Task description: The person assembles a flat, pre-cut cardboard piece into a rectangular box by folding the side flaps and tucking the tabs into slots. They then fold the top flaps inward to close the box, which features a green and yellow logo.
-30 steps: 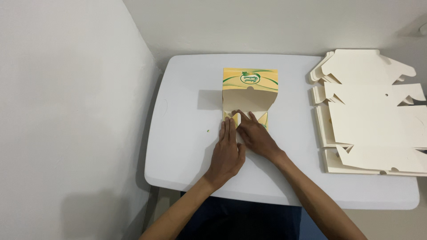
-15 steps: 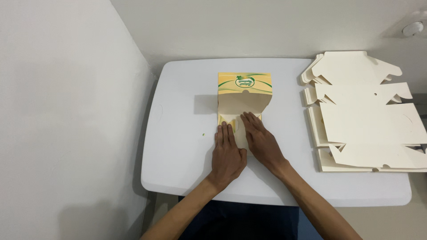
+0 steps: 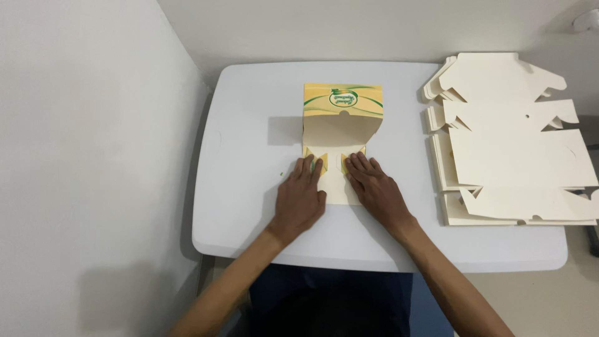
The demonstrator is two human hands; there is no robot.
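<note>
In the middle of the frame, the left hand (image 3: 299,198) is lying palm-down with fingers spread flat, pressing the near panel of the yellow-and-cream carton blank (image 3: 340,146) onto the white counter (image 3: 243,137); nothing is pinched in its grip. Just right of it, the right hand (image 3: 376,190) is doing likewise, open and flat. The far panel is standing upright. Pressing evenly along the crease line would likely give a clean fold. At right, a stack of flat carton blanks (image 3: 511,137) is lying.
</note>
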